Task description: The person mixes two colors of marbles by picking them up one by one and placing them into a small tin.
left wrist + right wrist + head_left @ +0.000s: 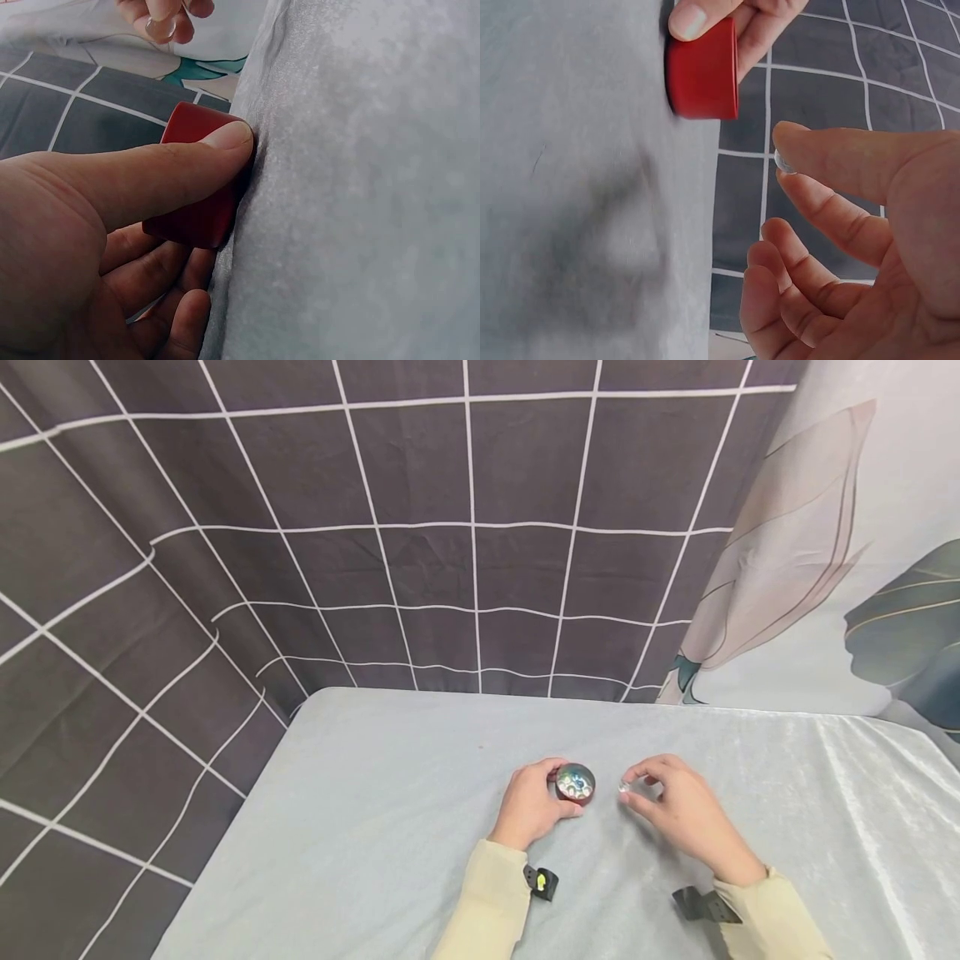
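Observation:
My left hand (527, 802) holds a small round red container (701, 82) upright on the cloth, thumb on the near side and fingers behind it. In the head view its open top shows several shiny clear and bluish glass pieces (576, 784). Just to the right, my right hand (681, 810) pinches a small clear glass piece (782, 163) between thumb and index fingertip, raised above the cloth and apart from the container. The other fingers of that hand are loosely bent, as the right wrist view shows. Most of the glass piece is hidden by the fingertips.
A pale grey velvety cloth (360, 827) covers the table. Behind and to the left hangs a dark curtain (420, 560) with a white grid; a light leaf-patterned curtain (810, 577) hangs at the right. Black wrist straps (542, 882) sit over both sleeves.

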